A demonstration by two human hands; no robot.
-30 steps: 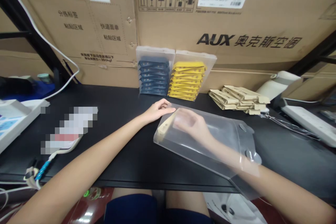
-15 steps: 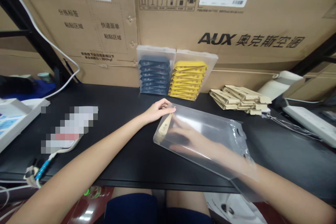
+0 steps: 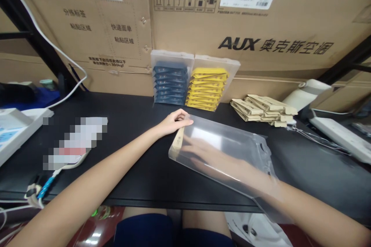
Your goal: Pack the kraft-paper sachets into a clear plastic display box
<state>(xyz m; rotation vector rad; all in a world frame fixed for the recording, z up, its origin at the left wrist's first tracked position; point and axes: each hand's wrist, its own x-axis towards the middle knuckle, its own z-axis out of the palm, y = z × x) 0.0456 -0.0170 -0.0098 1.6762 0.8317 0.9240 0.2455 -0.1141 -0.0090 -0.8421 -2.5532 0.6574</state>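
Observation:
A clear plastic box (image 3: 232,142) lies on its side in front of me, its opening with a hang-hole flap toward the right. My left hand (image 3: 175,120) grips its upper left corner, thumb over the near face and fingers behind. Through the opening reaches my right hand (image 3: 199,152), seen blurred through the plastic, fingers stretched toward the closed end. There a beige packet (image 3: 177,139) rests against the end wall. The fingertips are at or very near the packet; whether they touch it I cannot tell.
Behind stand a box of blue packets (image 3: 170,83) and a box of yellow packets (image 3: 208,87) against large cartons (image 3: 185,27). Right of them are stacked beige packets (image 3: 263,110), a white bottle (image 3: 307,94) and a power strip (image 3: 339,135). A pixelated object (image 3: 77,142) lies left.
The beige packet has shifted left and now sits flatter along the closed end of the clear box. My right hand has moved slightly deeper inside. The left hand keeps its hold.

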